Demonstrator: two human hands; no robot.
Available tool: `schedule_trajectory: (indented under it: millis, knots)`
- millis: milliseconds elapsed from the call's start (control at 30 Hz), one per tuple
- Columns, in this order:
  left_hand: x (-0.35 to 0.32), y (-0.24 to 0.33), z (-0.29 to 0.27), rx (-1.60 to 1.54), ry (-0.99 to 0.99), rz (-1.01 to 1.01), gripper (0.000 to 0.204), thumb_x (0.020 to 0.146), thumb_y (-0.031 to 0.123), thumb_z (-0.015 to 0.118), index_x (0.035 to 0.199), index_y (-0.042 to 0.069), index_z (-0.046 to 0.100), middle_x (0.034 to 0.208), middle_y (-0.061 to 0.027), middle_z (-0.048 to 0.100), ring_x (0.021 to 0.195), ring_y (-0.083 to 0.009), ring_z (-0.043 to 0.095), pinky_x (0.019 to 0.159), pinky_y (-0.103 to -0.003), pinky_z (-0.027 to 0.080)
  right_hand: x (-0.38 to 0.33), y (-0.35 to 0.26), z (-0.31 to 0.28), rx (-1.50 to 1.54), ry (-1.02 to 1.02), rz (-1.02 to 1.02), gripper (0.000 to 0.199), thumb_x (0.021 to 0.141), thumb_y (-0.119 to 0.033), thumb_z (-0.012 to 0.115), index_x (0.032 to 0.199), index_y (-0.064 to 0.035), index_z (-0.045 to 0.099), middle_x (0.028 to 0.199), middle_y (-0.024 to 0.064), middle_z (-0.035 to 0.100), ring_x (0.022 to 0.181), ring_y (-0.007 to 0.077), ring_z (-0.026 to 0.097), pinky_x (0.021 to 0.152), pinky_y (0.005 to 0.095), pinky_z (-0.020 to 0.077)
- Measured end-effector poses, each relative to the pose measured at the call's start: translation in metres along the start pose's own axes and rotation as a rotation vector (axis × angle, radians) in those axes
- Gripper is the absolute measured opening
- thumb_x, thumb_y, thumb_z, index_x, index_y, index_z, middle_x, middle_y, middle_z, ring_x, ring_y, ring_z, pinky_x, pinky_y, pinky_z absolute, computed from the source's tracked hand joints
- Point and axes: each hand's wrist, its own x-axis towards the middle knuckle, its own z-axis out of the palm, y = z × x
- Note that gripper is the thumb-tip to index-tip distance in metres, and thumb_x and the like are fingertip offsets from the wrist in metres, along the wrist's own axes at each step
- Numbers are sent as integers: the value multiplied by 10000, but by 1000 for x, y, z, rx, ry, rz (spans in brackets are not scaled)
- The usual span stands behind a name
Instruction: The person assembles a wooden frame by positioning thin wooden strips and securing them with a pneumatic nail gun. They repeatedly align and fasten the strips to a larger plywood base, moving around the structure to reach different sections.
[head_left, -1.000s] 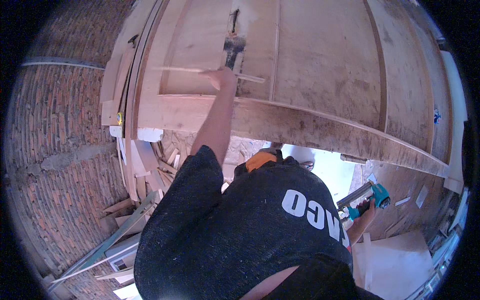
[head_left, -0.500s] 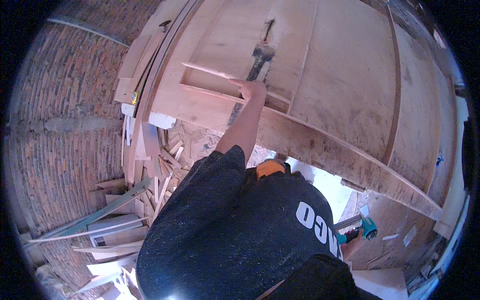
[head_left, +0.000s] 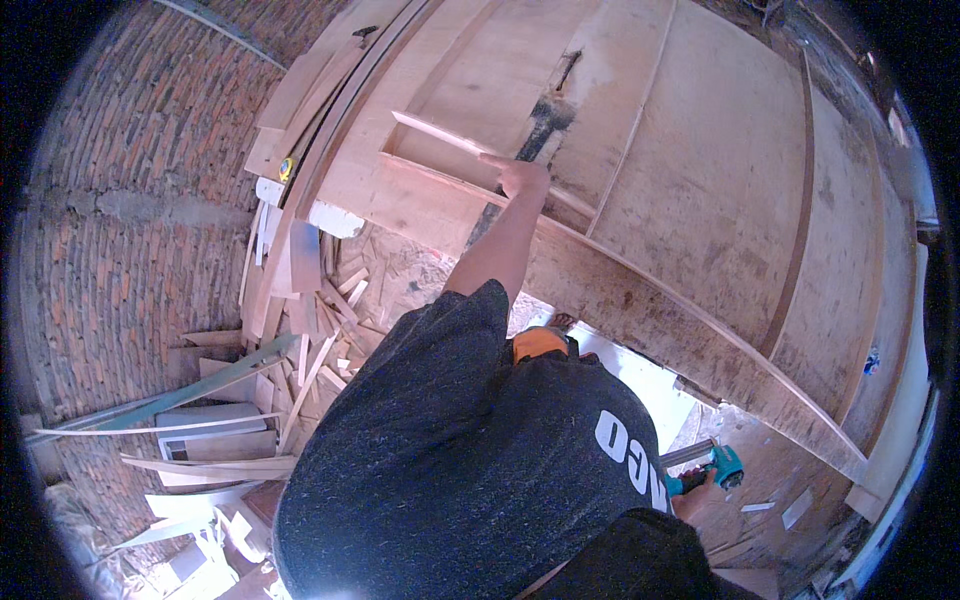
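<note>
My left hand (head_left: 524,178) reaches onto a narrow wooden frame (head_left: 445,179) made of thin strips, lying on a large plywood-topped bench (head_left: 690,200). Its index finger stretches along the far strip, while the hand spans the gap between the strips; the other fingers are mostly hidden. Low at the right, beside my body, my right hand (head_left: 703,492) grips a teal and black nail gun (head_left: 728,465) with a long grey magazine. The nail gun is held below the bench edge, apart from the frame.
A yellow tape measure (head_left: 286,169) lies on boards at the left. Wood offcuts (head_left: 335,300) cover the floor there, near a brick wall (head_left: 130,260). A long thin strip (head_left: 690,305) runs along the bench's near edge. A dark, thin tool (head_left: 570,68) lies farther back.
The view has turned, shifting the bench rightward at the top and the lower scene leftward. My left hand stays on the frame. The nail gun appears slightly lower, with more of my right hand showing.
</note>
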Motion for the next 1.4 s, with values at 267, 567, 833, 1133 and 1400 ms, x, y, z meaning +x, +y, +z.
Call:
schedule_trajectory:
  millis: [267, 567, 833, 1133, 1400]
  knots:
    - [2, 2, 12, 14, -4, 102, 1056, 901, 200, 634, 1521, -56, -181, 1266, -345, 588, 1129, -416, 644, 971, -450, 539, 1, 27, -18, 83, 23, 33, 296, 968, -373, 679, 850, -113, 603, 680, 21, 587, 542, 160, 542, 502, 334, 455]
    - [38, -34, 57, -281, 181, 981, 768, 959, 160, 559, 1603, 25, 163, 1516, -294, 414, 1332, -404, 495, 1107, -442, 403, -31, 66, -15, 250, 112, -10, 206, 965, -285, 681, 904, -109, 592, 682, 16, 582, 533, 138, 554, 484, 302, 453]
    - [-52, -21, 143, -326, -573, 1061, 606, 939, 58, 544, 1501, -70, 359, 1478, -249, 468, 1344, -352, 491, 1119, -394, 386, -41, 201, -54, 163, 385, 117, 208, 926, -276, 696, 941, -101, 585, 689, 17, 578, 522, 145, 560, 476, 309, 465]
    - [-214, -77, 268, -249, -1075, 1309, 571, 939, 15, 582, 1474, -72, 401, 1409, -242, 523, 1280, -342, 534, 1093, -402, 398, -88, 350, -96, 332, 629, 361, 185, 913, -264, 672, 854, -109, 592, 622, 24, 553, 494, 176, 553, 459, 353, 450]
    - [-362, -110, 326, -45, -1023, 1526, 422, 902, 73, 638, 1305, -38, 582, 1135, -211, 647, 1021, -334, 649, 869, -407, 517, -49, 423, -172, 422, 581, 569, 291, 927, -317, 633, 802, -54, 616, 653, 44, 564, 560, 194, 547, 512, 384, 442]
